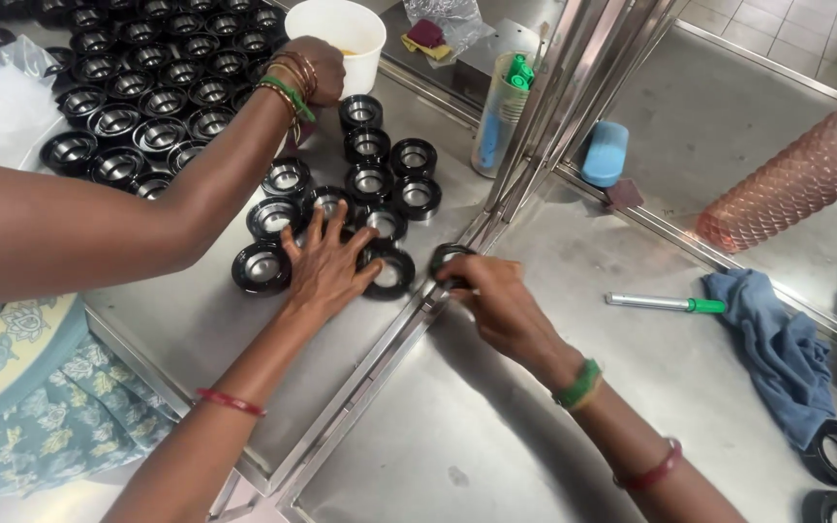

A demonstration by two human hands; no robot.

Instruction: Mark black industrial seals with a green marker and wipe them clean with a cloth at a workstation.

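The small black ring (449,258) lay flat, hole up, at the shiny steel tabletop's (496,426) edge. The right hand (496,302) pinched it in its grip. The left hand (326,266) lay flat, fingers spread, touching other black rings (387,269). A co-worker's hand (314,68) held a white cup (341,39).

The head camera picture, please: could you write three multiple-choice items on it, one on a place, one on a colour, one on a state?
1. Where does the green-capped pen lie?
A. beside the blue cloth
B. inside the white cup
C. under a hand

2. What colour is the cloth?
A. red
B. blue
C. white

3. How is the left hand?
A. clenched in a fist
B. spread flat among the black rings
C. holding the pen

Answers: A, the pen lies just left of the cloth; B, it is plainly blue; B, the fingers are splayed over the rings.
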